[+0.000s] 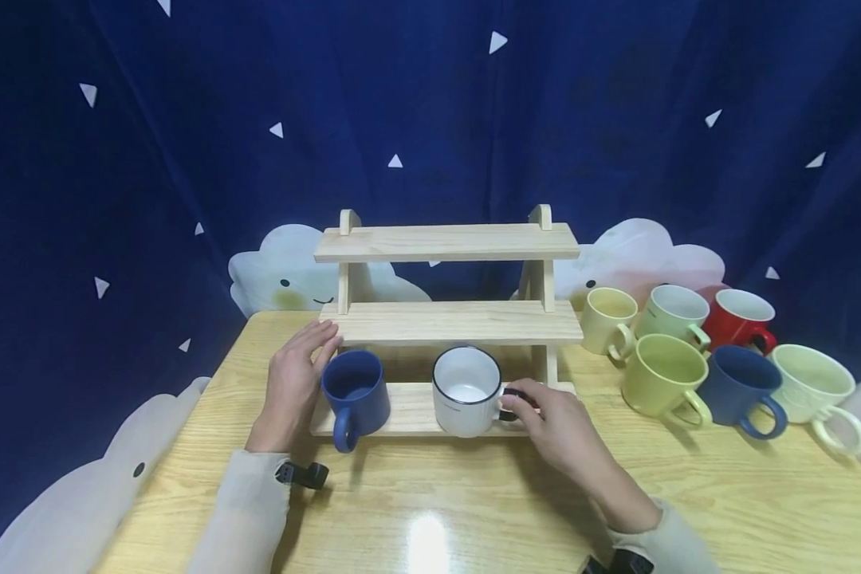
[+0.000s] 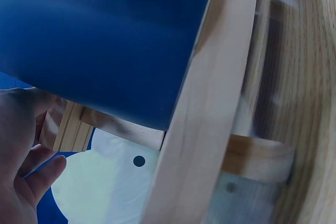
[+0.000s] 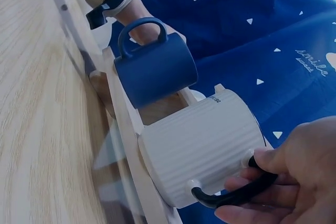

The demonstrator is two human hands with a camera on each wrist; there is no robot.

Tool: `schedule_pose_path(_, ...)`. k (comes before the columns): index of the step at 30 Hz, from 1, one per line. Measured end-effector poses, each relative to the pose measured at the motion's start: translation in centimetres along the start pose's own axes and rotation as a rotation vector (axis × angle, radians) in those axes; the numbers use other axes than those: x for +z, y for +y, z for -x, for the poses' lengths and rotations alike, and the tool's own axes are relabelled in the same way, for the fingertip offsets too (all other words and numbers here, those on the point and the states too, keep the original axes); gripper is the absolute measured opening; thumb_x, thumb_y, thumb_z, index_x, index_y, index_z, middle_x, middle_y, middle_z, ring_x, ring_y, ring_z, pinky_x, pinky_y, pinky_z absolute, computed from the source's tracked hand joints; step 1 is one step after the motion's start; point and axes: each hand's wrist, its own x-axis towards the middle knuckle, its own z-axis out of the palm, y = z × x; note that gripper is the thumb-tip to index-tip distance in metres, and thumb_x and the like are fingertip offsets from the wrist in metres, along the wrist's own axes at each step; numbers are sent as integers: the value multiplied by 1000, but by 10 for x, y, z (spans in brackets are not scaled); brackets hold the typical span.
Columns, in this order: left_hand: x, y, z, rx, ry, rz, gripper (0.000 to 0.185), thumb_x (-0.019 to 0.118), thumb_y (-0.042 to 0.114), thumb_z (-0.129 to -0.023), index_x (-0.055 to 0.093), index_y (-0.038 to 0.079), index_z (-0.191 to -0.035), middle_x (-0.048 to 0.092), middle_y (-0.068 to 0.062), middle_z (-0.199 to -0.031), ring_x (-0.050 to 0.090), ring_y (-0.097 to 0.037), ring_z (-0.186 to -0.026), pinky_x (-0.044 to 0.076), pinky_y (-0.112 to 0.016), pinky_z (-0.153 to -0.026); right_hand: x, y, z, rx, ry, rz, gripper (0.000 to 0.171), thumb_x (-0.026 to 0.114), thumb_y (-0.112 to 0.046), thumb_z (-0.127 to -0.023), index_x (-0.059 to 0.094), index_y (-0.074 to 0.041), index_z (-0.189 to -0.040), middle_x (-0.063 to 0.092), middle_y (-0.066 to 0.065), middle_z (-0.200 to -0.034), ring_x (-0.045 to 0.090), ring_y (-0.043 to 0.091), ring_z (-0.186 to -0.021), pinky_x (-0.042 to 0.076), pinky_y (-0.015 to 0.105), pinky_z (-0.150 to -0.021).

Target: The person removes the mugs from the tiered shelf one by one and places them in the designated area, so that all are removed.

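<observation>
A three-tier wooden shelf rack [image 1: 448,323] stands on the table. My left hand [image 1: 297,383] grips the left end of its middle board, fingers on top; the thumb lies close by the blue mug [image 1: 356,391] in the left wrist view. That mug sits on the bottom board with its handle toward the front. To its right on the same board is a white ribbed mug [image 1: 466,395] with a dark rim. My right hand [image 1: 556,422] holds this mug by its black handle [image 3: 239,195], thumb and fingers around it in the right wrist view.
Several mugs stand right of the rack: a pale yellow mug [image 1: 608,315], a mint mug [image 1: 673,311], a red mug [image 1: 741,319], a yellow-green mug [image 1: 662,379], a second blue mug [image 1: 742,387] and a cream mug [image 1: 812,383]. A dark blue curtain [image 1: 430,104] hangs behind.
</observation>
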Motion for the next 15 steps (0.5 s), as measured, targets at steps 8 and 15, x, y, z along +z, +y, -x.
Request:
schedule_pose_path(8,0,-1,0,8,0,-14,32,69,26,-93,70,7,-119,66,-7,-124,57,-28,-123,43,-45,-107,-9,11,9,-8,21,-20,19,64,-31,-96,72,-18,-107,71,-7,-93,66,16,-88,55,43,-79)
schedule_pose_path(15,-1,-1,-1,6,-7,-9,33,69,26,-93,70,6,-119,66,-8,-124,56,-28,-123,43,-46,-107,-19,20,20,-13,66,-30,17,66,-25,-95,73,-14,-106,73,-4,-96,66,16,-91,56,45,-81)
